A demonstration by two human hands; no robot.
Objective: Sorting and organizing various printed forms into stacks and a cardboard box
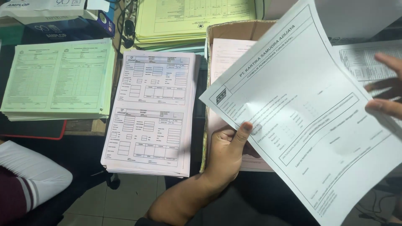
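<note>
Head view shows the left hand [226,152] pinching a white printed form [310,113], thumb on top. The right hand [385,90], blurred, touches the form's far edge with fingers spread. Left of the left hand lies a stack of pale forms [153,113].

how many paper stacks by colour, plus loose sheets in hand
Green form stacks: 1
Yellow form stacks: 1
White docket form stacks: 1
Pink form stacks in the cardboard box: 1
Loose white sheets held by the left hand: 1
Total: 4 stacks and 1 loose sheet, 5 in all. The right hand is at the sheet's far edge.
</note>
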